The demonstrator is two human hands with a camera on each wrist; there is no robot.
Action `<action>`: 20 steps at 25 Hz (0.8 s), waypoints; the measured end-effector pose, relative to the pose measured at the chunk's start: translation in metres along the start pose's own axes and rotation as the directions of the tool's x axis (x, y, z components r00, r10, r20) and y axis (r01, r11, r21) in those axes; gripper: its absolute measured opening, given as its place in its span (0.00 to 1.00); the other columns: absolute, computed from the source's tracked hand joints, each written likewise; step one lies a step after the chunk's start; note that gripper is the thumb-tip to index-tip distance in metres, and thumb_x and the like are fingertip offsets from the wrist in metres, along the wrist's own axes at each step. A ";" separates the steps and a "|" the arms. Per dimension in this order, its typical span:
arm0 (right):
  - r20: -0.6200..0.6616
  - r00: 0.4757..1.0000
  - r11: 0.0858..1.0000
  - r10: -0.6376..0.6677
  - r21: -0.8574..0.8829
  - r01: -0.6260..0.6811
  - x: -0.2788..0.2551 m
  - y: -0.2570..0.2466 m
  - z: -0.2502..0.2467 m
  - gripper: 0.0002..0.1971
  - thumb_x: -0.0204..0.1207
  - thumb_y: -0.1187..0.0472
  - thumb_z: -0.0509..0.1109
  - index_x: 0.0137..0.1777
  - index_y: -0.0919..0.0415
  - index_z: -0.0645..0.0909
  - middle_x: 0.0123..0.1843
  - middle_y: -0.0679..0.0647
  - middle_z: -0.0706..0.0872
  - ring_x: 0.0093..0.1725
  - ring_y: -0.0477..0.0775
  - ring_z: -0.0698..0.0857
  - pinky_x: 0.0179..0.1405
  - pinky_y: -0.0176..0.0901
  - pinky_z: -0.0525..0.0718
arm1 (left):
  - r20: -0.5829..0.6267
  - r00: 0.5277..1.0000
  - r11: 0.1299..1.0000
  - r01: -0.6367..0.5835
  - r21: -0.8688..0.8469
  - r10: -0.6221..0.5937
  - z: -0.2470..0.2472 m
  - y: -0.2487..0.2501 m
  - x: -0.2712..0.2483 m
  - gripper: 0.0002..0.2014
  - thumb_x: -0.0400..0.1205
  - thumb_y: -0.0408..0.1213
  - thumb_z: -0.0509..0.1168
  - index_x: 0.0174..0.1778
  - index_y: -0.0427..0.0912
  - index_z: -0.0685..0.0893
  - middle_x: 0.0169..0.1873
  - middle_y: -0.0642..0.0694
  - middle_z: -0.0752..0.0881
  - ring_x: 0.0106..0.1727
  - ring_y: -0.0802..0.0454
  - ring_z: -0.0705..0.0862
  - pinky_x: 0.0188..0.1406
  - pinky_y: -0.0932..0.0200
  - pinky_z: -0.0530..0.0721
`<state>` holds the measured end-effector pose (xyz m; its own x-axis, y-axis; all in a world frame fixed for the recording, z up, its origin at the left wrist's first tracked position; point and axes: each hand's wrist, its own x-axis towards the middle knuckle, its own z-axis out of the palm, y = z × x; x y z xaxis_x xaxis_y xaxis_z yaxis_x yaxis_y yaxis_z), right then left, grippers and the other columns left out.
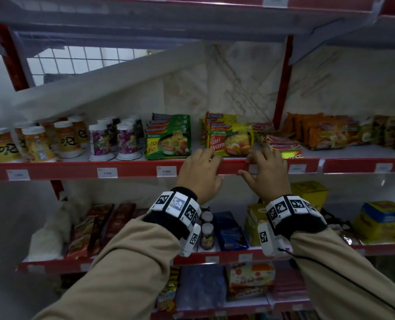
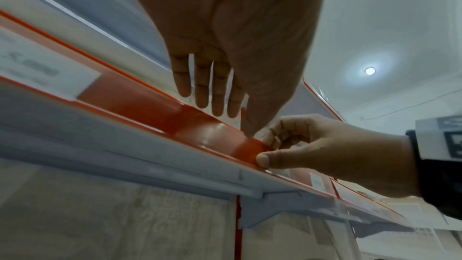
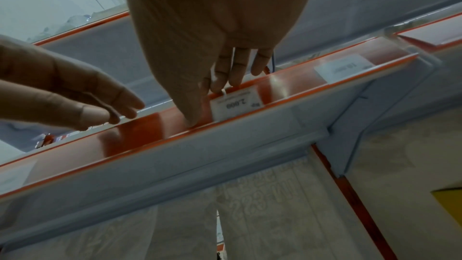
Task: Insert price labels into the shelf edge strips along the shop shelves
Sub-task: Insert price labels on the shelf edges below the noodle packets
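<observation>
Both hands are up at the red shelf edge strip [image 1: 231, 166] of the middle shelf [image 1: 131, 158], side by side and near each other without touching.

The left hand [image 1: 200, 174] lies over the strip with its fingers [image 2: 217, 94] straight and relaxed, their tips reaching over the top edge onto the shelf; they grasp nothing, and the thumb tip touches the strip's face from the front.

The right hand [image 1: 267, 174] is just to the right of the left fingers. Its fingers [image 3: 236, 70] curl over the top of the strip while the thumb presses at the lower lip, so the hand pinches the strip from above and below. Directly beside the right thumb, under the right fingertips, a white price label [image 3: 236, 107] reading 2.000 sits in the strip's channel, slightly tilted, its top edge touching those fingertips. Whether it is fully seated cannot be told.

Further right of the right fingers another white label [image 3: 343, 67] sits in the same strip. Left of the left fingers, three more labels sit in the strip, the nearest [image 1: 166, 171] just beside the left hand.

Just behind the fingers of both hands stands a yellow noodle packet [image 1: 230, 140], with a green noodle packet [image 1: 168, 138] to its left.
</observation>
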<state>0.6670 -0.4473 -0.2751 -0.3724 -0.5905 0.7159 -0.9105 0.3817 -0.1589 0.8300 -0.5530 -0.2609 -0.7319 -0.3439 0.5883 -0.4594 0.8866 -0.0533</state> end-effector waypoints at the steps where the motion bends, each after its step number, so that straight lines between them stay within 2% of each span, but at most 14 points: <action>1: 0.010 1.000 1.000 -0.019 0.019 0.019 0.001 0.008 -0.002 0.17 0.68 0.50 0.78 0.50 0.57 0.79 0.54 0.58 0.79 0.56 0.63 0.74 0.50 0.53 0.71 | 0.022 1.000 1.000 -0.018 0.007 0.018 0.005 0.011 0.004 0.25 0.80 0.49 0.61 0.73 0.47 0.72 0.62 0.46 0.75 0.63 0.46 0.71 0.61 0.51 0.71; 3: 0.034 0.995 0.994 -0.091 0.061 0.089 0.003 0.019 -0.005 0.15 0.68 0.57 0.79 0.50 0.60 0.79 0.54 0.60 0.79 0.55 0.62 0.74 0.50 0.50 0.70 | 0.055 0.998 0.999 -0.020 0.045 0.018 0.011 0.026 0.010 0.28 0.80 0.50 0.61 0.76 0.49 0.68 0.63 0.46 0.73 0.63 0.46 0.69 0.61 0.51 0.71; 6: 0.065 0.987 0.986 -0.148 0.091 0.142 0.008 0.028 -0.006 0.13 0.68 0.64 0.77 0.51 0.62 0.79 0.53 0.60 0.79 0.55 0.63 0.75 0.49 0.46 0.70 | 0.037 0.999 0.997 0.019 0.078 -0.022 0.015 0.037 0.015 0.25 0.80 0.48 0.61 0.75 0.51 0.71 0.62 0.45 0.72 0.63 0.44 0.69 0.57 0.51 0.71; 10: -0.016 0.978 0.975 -0.206 0.079 0.207 0.000 0.034 -0.006 0.13 0.66 0.70 0.76 0.50 0.65 0.81 0.49 0.62 0.81 0.51 0.66 0.77 0.45 0.53 0.78 | -0.027 0.999 0.999 0.028 0.038 -0.027 0.017 0.045 0.011 0.19 0.80 0.42 0.62 0.68 0.47 0.78 0.59 0.44 0.76 0.61 0.43 0.73 0.50 0.51 0.71; 13: -0.027 0.970 0.969 -0.243 0.025 0.244 -0.007 0.037 -0.004 0.14 0.65 0.76 0.73 0.50 0.66 0.82 0.48 0.62 0.83 0.50 0.66 0.77 0.47 0.57 0.79 | -0.044 0.998 0.999 0.040 0.023 -0.039 0.019 0.053 0.012 0.18 0.79 0.40 0.62 0.65 0.44 0.79 0.57 0.44 0.78 0.59 0.44 0.74 0.52 0.52 0.70; 16: -0.002 0.964 0.964 -0.264 -0.004 0.264 -0.002 0.040 -0.004 0.15 0.64 0.78 0.70 0.50 0.67 0.82 0.46 0.64 0.83 0.47 0.67 0.78 0.45 0.57 0.79 | -0.064 0.996 0.998 0.054 -0.014 -0.055 0.020 0.058 0.016 0.16 0.78 0.38 0.63 0.62 0.42 0.81 0.55 0.43 0.79 0.57 0.44 0.75 0.52 0.54 0.71; 20: 0.034 0.968 0.968 -0.250 -0.015 0.251 0.001 0.039 -0.006 0.10 0.67 0.73 0.69 0.48 0.66 0.81 0.46 0.64 0.82 0.46 0.65 0.76 0.44 0.55 0.76 | -0.085 0.994 0.996 0.069 -0.056 -0.073 0.022 0.059 0.016 0.15 0.77 0.37 0.65 0.60 0.40 0.82 0.53 0.41 0.79 0.55 0.43 0.75 0.50 0.53 0.72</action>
<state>0.6321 -0.4293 -0.2764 -0.1387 -0.6912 0.7092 -0.9721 0.2319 0.0359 0.7807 -0.5132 -0.2725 -0.6510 -0.3806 0.6568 -0.4795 0.8769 0.0329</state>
